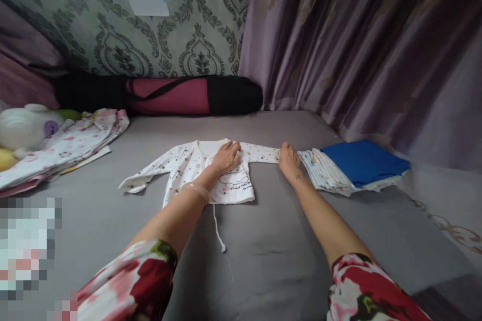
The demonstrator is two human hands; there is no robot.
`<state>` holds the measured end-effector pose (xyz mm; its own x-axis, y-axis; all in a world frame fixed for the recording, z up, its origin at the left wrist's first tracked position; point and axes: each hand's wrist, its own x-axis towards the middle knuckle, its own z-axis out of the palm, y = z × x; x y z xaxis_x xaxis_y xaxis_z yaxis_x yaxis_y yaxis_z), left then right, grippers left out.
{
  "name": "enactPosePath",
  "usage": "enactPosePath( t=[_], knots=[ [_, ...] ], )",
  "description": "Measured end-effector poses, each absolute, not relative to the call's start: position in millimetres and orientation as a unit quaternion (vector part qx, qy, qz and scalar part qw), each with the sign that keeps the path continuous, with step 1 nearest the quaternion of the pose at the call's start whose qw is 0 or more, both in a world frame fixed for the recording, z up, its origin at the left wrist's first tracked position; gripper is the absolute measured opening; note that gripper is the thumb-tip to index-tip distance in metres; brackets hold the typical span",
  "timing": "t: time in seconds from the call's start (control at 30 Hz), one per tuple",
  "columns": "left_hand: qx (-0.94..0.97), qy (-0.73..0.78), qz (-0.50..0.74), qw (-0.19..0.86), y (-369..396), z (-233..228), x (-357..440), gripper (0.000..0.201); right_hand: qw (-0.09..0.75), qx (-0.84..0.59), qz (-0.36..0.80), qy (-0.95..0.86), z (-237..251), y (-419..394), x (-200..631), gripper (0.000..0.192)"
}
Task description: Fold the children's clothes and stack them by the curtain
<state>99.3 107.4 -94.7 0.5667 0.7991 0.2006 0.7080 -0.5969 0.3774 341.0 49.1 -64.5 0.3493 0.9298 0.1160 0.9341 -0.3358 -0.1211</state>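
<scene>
A small white baby shirt (184, 168) with a dotted print and a cartoon on its front lies spread on the grey sheet. Its left sleeve reaches out loosely, and a white tie string (216, 225) trails from the lower hem. My left hand (227, 156) rests flat on the shirt's chest near the collar, fingers stretched out. At the end of the other sleeve, my right hand (289, 159) is closed on the cuff, with that sleeve drawn straight sideways. The cuff itself is hidden by the fingers.
Folded clothes with a blue cloth (369, 160) on top lie at the right. To the left are printed baby clothes (83, 143) and a white plush toy (26, 128). A black and maroon long bag (169, 96) lies along the wall; purple curtains (301, 35) hang at the right.
</scene>
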Motion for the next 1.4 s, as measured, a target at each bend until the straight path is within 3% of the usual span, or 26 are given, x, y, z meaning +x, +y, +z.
enactPosePath(
  t=[0.2,0.4,0.6,0.8,1.03,1.13,1.23,1.4],
  knots=[
    [0.87,0.428,0.201,0.141,102.7,-91.6,98.5,0.048,0.102,-0.767,-0.046,-0.632,-56.3,62.6,319.1,0.037],
    [0.877,0.427,0.182,0.123,107.9,-98.3,97.3,0.054,0.132,-0.623,0.114,-0.763,-74.4,72.4,244.8,0.056],
    [0.873,0.43,0.192,0.124,108.8,-98.3,96.5,0.048,0.084,-0.667,0.125,-0.73,-81.3,62.2,254.3,0.069],
    [0.868,0.432,0.191,0.153,109.2,-97.8,96.1,0.054,0.025,-0.763,0.06,-0.643,-79.7,38.8,312.8,0.059],
    [0.874,0.409,0.155,0.21,105.2,-73.0,90.7,0.047,0.002,-0.795,0.028,-0.607,-77.7,27.8,331.0,0.058],
    [0.849,0.423,0.206,0.241,99.8,-55.9,52.5,0.052,0.004,-0.796,0.04,-0.604,-71.4,31.6,331.5,0.058],
    [0.805,0.495,0.265,0.193,92.2,-43.1,-21.6,0.048,0.038,-0.798,0.047,-0.6,-59.3,36.5,331.9,0.056],
    [0.629,0.737,0.211,0.132,72.4,-34.9,-157.6,0.034,0.119,-0.767,0.02,-0.63,-37.4,54.4,300.0,0.048]
  ],
)
